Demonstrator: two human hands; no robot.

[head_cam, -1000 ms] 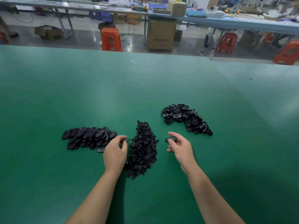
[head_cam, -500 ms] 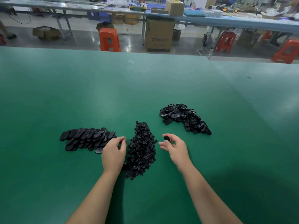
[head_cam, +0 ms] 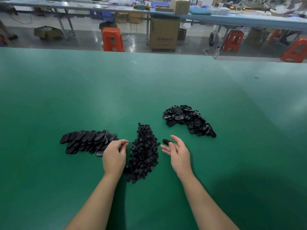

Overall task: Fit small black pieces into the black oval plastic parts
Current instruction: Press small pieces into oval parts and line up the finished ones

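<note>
Green desk (head_cam: 149, 90) fills most of the head view, with orange stools (head_cam: 113, 39) and a brown box (head_cam: 163, 36) on the floor behind it.

Three black heaps lie on the desk. The heap of small black pieces (head_cam: 144, 153) sits between the two hands. The neat heap of oval parts (head_cam: 88, 141) lies just left of the left hand (head_cam: 113, 156). A loose heap of ovals (head_cam: 187, 120) lies up and right of the right hand (head_cam: 180, 153).

The right hand pinches one oval part (head_cam: 167, 141) with thumb and fingers (head_cam: 176, 140). Its long side points left, toward the small pieces. The other fingers are spread.

The left fingers (head_cam: 123, 141) are curled, with tips close together. I cannot tell if they hold a small piece. They sit right beside the middle heap, nearer to it than the right hand.

I think the next move brings both hands together, so a small piece goes into the oval.
</note>
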